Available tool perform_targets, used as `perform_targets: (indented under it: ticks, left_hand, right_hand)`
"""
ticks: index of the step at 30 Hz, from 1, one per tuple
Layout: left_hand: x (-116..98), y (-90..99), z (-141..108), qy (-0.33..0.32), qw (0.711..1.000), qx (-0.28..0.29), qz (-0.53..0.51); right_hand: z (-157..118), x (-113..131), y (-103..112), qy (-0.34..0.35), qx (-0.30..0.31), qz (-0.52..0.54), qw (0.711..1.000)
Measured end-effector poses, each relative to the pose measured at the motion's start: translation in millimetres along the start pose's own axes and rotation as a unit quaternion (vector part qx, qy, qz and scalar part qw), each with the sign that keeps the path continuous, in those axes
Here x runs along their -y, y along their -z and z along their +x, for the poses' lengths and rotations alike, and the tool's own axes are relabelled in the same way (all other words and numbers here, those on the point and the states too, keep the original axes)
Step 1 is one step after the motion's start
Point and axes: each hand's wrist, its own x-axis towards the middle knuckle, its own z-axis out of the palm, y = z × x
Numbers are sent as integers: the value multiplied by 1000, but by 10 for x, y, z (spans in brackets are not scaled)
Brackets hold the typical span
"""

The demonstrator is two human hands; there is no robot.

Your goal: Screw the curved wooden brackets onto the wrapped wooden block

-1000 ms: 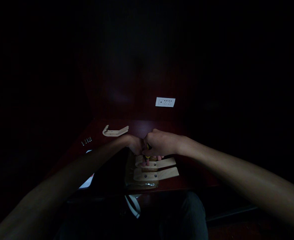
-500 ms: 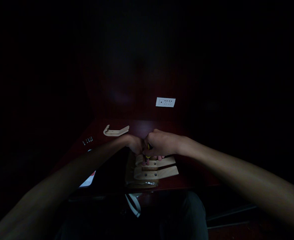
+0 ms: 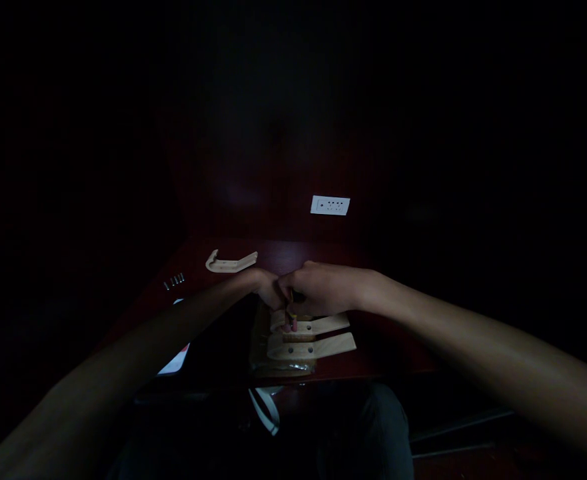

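Above a sideways wooden piece [image 3: 330,325], the right hand [image 3: 320,288], grip closed, holds a yellow tool [image 3: 294,316] pointing down.

My left forearm [image 3: 138,353] and right forearm [image 3: 453,333] are bare for their whole visible length, smooth in outline, broad toward the lower corners of my view and tapering to slim, bare wrists. My right hand [image 3: 326,288] is ungloved, with a rounded ridge of knuckles; my left hand [image 3: 269,290] is ungloved too, though partly hidden. Below the near edge of the worktop [image 3: 383,353], I wear long, dull blue-grey trousers [image 3: 388,427], rounded over the knee, their cloth fading into shadow where its details become too dark to read.
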Motion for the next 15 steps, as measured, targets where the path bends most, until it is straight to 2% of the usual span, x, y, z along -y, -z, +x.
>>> perform_targets:
  ticks: [2, 4, 12, 15]
  left_hand:
    - [-28, 8, -14, 45, 999, 3, 16]
    - [-51, 13, -19, 58, 998, 4, 31]
    - [-73, 39, -47, 32, 991, -9, 128]
    - [-77, 44, -62, 11, 995, 14, 102]
  right_hand:
    - [15, -10, -8, -3, -4, -8, 1000]
    - [21, -5, -2, -3, -9, -16, 1000]
    - [46, 58, 34, -61, 69, 58, 994]
    - [53, 49, 28, -66, 57, 38, 995]
